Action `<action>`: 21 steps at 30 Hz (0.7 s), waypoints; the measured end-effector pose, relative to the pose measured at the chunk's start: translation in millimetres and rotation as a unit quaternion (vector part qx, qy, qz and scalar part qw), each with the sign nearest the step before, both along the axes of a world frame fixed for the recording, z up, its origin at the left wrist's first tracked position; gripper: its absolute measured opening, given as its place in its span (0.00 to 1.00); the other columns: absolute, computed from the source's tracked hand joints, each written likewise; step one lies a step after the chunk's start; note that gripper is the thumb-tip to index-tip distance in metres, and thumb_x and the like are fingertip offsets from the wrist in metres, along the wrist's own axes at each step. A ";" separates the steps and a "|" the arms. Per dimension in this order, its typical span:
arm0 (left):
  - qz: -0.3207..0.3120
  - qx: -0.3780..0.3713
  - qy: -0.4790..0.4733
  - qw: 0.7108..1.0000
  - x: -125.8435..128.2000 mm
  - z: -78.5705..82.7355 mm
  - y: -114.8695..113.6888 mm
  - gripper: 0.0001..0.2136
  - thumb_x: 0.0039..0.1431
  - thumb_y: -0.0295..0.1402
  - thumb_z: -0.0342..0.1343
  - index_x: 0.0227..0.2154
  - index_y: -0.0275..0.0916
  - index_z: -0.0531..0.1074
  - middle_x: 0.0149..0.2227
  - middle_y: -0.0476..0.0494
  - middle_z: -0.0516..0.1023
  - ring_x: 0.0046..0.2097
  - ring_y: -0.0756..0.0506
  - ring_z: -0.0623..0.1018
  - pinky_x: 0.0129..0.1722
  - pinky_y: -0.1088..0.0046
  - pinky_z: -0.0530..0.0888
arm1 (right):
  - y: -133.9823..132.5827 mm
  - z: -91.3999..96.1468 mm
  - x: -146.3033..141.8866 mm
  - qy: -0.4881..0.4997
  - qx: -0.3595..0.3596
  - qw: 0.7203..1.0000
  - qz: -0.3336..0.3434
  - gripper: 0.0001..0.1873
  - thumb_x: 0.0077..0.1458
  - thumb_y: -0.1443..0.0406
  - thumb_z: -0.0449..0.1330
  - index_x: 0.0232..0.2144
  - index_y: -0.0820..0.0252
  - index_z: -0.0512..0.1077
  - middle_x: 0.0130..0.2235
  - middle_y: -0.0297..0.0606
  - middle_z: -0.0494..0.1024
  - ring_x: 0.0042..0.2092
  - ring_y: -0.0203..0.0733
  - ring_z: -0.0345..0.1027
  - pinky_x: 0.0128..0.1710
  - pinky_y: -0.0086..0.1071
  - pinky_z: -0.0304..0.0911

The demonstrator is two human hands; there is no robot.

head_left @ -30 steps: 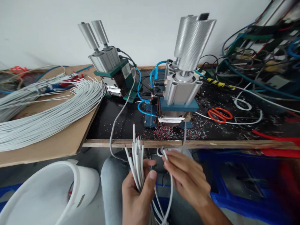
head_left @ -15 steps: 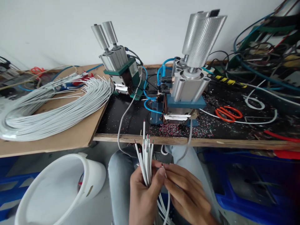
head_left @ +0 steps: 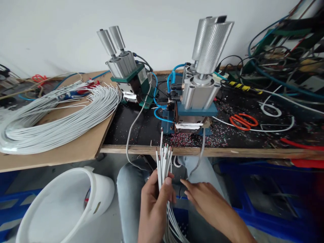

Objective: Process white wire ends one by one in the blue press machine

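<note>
My left hand [head_left: 157, 202] is closed around a bundle of white cables [head_left: 164, 165], held upright above my lap. The cut ends point up toward the bench edge, with small red, green and dark wire tips showing. One cable stands taller than the rest. Below the hand, the cable lengths [head_left: 173, 224] hang down between my legs. My right hand [head_left: 206, 199] is just right of the bundle and apart from it, index finger stretched out to the left. Nothing shows in its fingers. Beyond the hands is a pneumatic machine [head_left: 198, 98] with two knurled metal cylinders.
A second machine [head_left: 126, 76] stands farther left, beside a big coil of white cable [head_left: 83, 131] on cardboard [head_left: 98, 140]. Orange-handled scissors [head_left: 243, 121] lie right, among coloured scraps. A white bucket [head_left: 95, 189] is at lower left. The wooden bench edge [head_left: 227, 152] crosses ahead.
My right hand has let go of the single cable it was fingering and moved right, away from the bundle. My left hand and the bundle have shifted slightly right.
</note>
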State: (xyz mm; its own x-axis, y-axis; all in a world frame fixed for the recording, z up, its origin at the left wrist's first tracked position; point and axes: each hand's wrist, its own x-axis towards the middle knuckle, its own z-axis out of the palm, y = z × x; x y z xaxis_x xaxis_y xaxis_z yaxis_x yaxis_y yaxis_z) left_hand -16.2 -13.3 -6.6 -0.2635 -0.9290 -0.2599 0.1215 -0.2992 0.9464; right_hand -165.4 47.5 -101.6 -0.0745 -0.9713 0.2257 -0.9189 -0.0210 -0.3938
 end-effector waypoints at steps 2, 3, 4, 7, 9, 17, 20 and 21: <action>-0.002 -0.001 -0.023 1.000 -5.1 6.0 2.0 0.19 0.61 0.48 0.67 0.38 0.34 0.78 0.24 0.50 0.68 0.27 0.52 0.67 0.30 0.77 0.64 | -5.8 34.2 -7.2 -0.207 0.125 0.969 -0.057 0.26 0.64 0.50 0.44 0.47 0.48 0.77 0.42 0.24 0.74 0.39 -0.04 0.65 0.34 -0.04 0.48; -0.010 -0.005 -0.037 0.999 -7.8 9.0 2.9 0.19 0.60 0.49 0.68 0.38 0.34 0.79 0.23 0.49 0.67 0.27 0.52 0.66 0.30 0.77 0.64 | -10.6 50.5 -8.5 -0.300 0.123 0.943 -0.081 0.32 0.62 0.43 0.42 0.49 0.52 0.77 0.48 0.26 0.73 0.43 -0.07 0.67 0.42 -0.12 0.55; -0.018 -0.010 -0.051 0.998 -10.2 11.4 3.6 0.19 0.58 0.49 0.69 0.37 0.35 0.80 0.22 0.49 0.67 0.27 0.52 0.65 0.30 0.77 0.63 | -16.0 64.2 -8.3 -0.377 0.094 0.915 -0.109 0.39 0.60 0.39 0.42 0.51 0.57 0.76 0.51 0.29 0.72 0.44 -0.06 0.67 0.44 -0.12 0.58; -0.047 -0.028 -0.072 0.996 -14.5 12.5 4.6 0.17 0.57 0.48 0.70 0.38 0.37 0.83 0.23 0.49 0.68 0.28 0.51 0.63 0.30 0.76 0.63 | -30.5 83.9 -0.7 -0.501 0.058 0.856 -0.110 0.46 0.54 0.33 0.45 0.49 0.67 0.74 0.55 0.35 0.71 0.41 -0.01 0.68 0.43 -0.06 0.64; -0.052 -0.042 -0.078 0.995 -14.3 8.2 4.6 0.17 0.58 0.47 0.69 0.40 0.38 0.83 0.28 0.46 0.74 0.31 0.49 0.68 0.35 0.74 0.67 | -35.5 80.5 6.8 -0.540 0.056 0.833 -0.106 0.47 0.52 0.32 0.47 0.44 0.72 0.72 0.51 0.37 0.72 0.38 0.00 0.67 0.41 -0.05 0.64; -0.005 -0.053 -0.062 0.997 -10.4 -4.3 3.3 0.17 0.65 0.48 0.64 0.36 0.37 0.78 0.36 0.44 0.77 0.39 0.48 0.74 0.42 0.76 0.70 | -27.4 51.4 19.4 -0.739 -0.008 0.644 -0.197 0.50 0.44 0.30 0.53 0.36 0.75 0.48 0.31 0.30 0.64 0.28 0.10 0.61 0.29 0.13 0.63; -0.003 0.002 -0.019 1.000 -6.8 -4.6 0.6 0.21 0.64 0.50 0.64 0.32 0.36 0.69 0.24 0.53 0.57 0.25 0.55 0.56 0.24 0.80 0.56 | -19.0 47.0 13.3 -0.754 0.105 0.635 -0.133 0.53 0.41 0.26 0.51 0.37 0.73 0.44 0.27 0.26 0.55 0.19 0.13 0.42 0.18 0.20 0.41; -0.006 0.021 -0.021 1.000 -5.2 -5.2 -0.2 0.21 0.63 0.51 0.65 0.32 0.36 0.69 0.24 0.55 0.53 0.25 0.55 0.51 0.23 0.81 0.51 | -16.2 45.3 11.8 -0.742 0.159 0.644 -0.097 0.54 0.41 0.25 0.49 0.37 0.73 0.45 0.26 0.26 0.51 0.18 0.12 0.38 0.18 0.19 0.36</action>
State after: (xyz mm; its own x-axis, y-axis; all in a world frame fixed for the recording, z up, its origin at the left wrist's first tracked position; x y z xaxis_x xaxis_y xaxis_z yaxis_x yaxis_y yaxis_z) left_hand -21.4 -13.5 -11.8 -0.2622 -0.9143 -0.3087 0.0793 -0.3392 0.9374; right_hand -153.6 31.3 -56.3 -0.1065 -0.8907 -0.4419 0.5002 0.3361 -0.7980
